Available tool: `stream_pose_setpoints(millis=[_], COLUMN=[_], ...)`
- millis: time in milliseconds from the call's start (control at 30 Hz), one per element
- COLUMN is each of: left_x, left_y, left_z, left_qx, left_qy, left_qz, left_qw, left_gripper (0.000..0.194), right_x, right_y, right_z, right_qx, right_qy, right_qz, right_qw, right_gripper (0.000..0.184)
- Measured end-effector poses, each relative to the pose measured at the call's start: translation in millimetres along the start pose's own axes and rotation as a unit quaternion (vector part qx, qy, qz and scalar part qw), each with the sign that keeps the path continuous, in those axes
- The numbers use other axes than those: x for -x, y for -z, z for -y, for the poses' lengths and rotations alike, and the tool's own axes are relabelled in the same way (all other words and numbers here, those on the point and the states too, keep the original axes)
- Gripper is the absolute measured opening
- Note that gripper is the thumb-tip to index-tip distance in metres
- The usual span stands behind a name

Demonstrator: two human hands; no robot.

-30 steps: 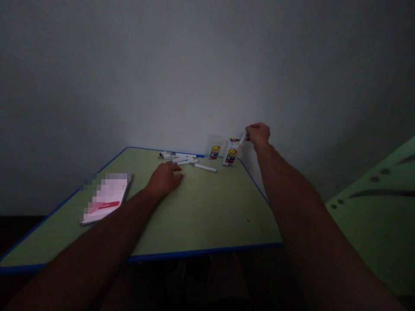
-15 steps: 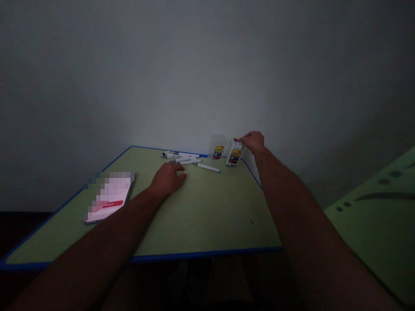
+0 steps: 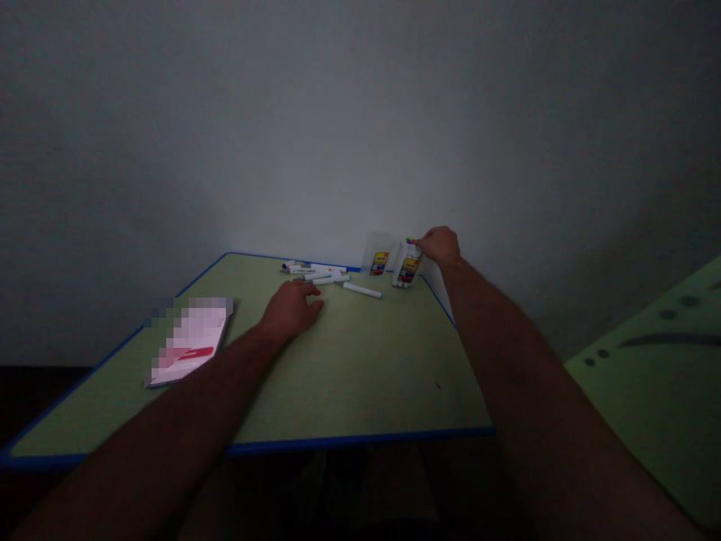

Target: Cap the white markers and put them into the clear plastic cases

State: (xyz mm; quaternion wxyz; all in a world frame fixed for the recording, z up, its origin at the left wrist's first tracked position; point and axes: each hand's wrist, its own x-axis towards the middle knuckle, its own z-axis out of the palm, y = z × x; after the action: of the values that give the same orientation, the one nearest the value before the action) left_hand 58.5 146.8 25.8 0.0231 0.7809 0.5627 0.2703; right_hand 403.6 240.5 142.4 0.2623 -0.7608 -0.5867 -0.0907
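Observation:
At the far right of the table, a clear plastic case [image 3: 406,272] stands with several white markers upright in it, their coloured ends showing at the top. My right hand [image 3: 441,245] is at the case's upper right edge, fingers pinched on a marker that is mostly down inside; the fingers hide its end. My left hand [image 3: 290,306] lies on the table with thumb and fingers apart and nothing in it. Just beyond it are several loose white markers [image 3: 318,271], and a single white marker [image 3: 362,290] lies to its right.
A second clear case [image 3: 378,255] with a yellow label stands beside the full one, against the wall. The green table [image 3: 360,376] has a blue rim. A white and pink booklet-like item [image 3: 197,338], partly blurred out, lies at left. A green panel [image 3: 665,391] stands at right.
My right hand has come down and left to the case's top, and the tilted marker it held has slid into the case. My left hand has stayed in place on the table.

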Motion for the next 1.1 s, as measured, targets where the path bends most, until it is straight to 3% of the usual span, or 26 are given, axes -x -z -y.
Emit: stream_pose_setpoints(millis=[233,700,967,1100], left_x=[-0.6,-1.5,-2.6,-2.3], left_y=[-0.3,-2.4,-5.0,-2.2], left_z=[-0.1,1.9,4.5,2.7], left_qx=[0.000,-0.005,-0.011,-0.004], left_qy=[0.004,0.003,0.001,0.004], left_qz=[0.003,0.003,0.000,0.002], left_qw=[1.000,1.000,1.000,1.000], left_gripper=[0.035,0.037,0.038,0.038], right_x=[2.6,10.0,34.8,60.3], right_y=[0.7,7.1,6.8,-6.7], right_z=[2.1,5.7,22.8,33.4], right_qx=[0.022,-0.035,-0.079,-0.121], right_qy=[0.007,-0.022,-0.010,0.003], right_qz=[-0.007,-0.028,-0.120,-0.106], right_qw=[1.000,0.999,0.990,0.987], right_gripper=[0.035,0.030,0.016,0.020])
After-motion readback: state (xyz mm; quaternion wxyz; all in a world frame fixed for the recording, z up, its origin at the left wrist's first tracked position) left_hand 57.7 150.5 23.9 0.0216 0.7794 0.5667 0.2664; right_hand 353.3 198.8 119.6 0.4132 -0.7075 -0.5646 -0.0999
